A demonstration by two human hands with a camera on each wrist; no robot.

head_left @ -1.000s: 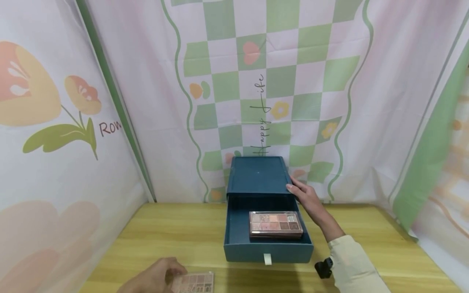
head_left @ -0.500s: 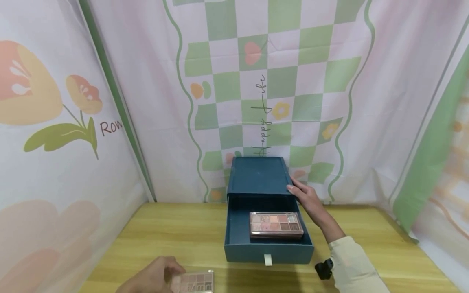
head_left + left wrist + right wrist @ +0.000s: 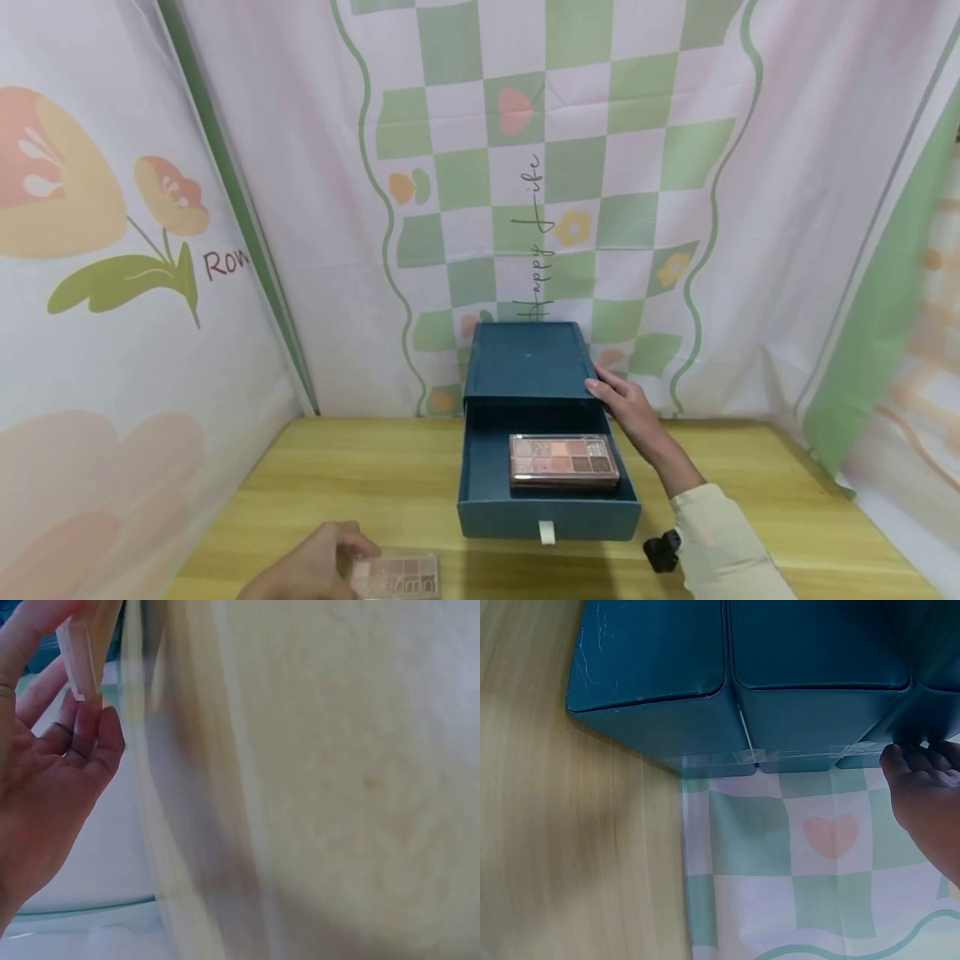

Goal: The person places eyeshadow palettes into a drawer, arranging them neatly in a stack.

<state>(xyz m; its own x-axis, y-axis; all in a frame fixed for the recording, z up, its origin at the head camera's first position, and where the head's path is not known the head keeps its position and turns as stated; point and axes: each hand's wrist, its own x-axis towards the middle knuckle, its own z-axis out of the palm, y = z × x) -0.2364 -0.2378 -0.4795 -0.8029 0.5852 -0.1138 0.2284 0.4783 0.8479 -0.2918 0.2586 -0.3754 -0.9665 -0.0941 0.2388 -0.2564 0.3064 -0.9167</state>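
Observation:
At the bottom of the head view my left hand (image 3: 311, 565) pinches the left end of an eyeshadow palette (image 3: 397, 577) with a clear lid and several pans. The left wrist view shows the palette's pale edge (image 3: 79, 660) between thumb and fingers. My right hand (image 3: 633, 412) grips the right edge of a dark blue drawer box (image 3: 528, 358), thumb on the upper edge; in the right wrist view its fingers curl at the box's edge. The top drawer (image 3: 517, 521), with a white pull tab, is pulled out. Another eyeshadow palette (image 3: 564, 460), pinkish, lies inside it, right of the middle.
Under the top unit, more dark blue drawer units (image 3: 652, 652) are stacked, seen in the right wrist view. They stand on a wood-grain table (image 3: 360, 467) against a checked curtain (image 3: 637, 167). A black wrist device (image 3: 663, 550) sits by the right sleeve.
The left hand and its palette have shifted very slightly. The right hand, the drawer and the palette inside it stay as they were.

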